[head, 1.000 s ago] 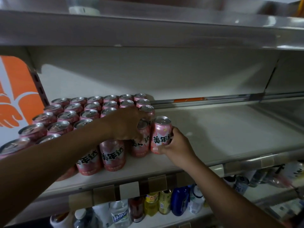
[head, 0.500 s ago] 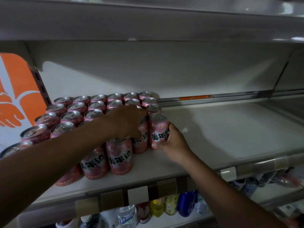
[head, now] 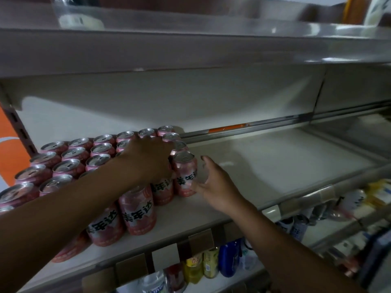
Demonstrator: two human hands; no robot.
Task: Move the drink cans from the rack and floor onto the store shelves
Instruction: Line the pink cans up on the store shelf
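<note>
Nearest, below the front lip, a lower shelf carries a yellow plastic bottle [head: 193, 269] and a blue plastic bottle [head: 227, 259] among others too blurred to name. Brown card label holders [head: 201, 240] line the lip of the white metal shelf [head: 275, 166] above them. On that shelf stands a block of pink aluminium drink cans [head: 69, 163] with black lettering, filling its left part in upright rows from the lip to the back.

The left hand [head: 148, 159] lies palm down over the tops of the cans at the block's right side; its fingers drop out of sight between them, so whether it grasps one cannot be told. The right hand [head: 213, 182] is released, fingers spread, its thumb against the lower side of the end can [head: 185, 174], which stands upright, touching its neighbour at the block's right edge.

Right of that can the shelf is bare to its far end. At the left, an orange side panel [head: 8, 161] closes it in. Behind run a grey rail with an orange strip [head: 227, 128] and the white back panel [head: 190, 102]; the grey upper shelf [head: 190, 51] hangs low overhead.
</note>
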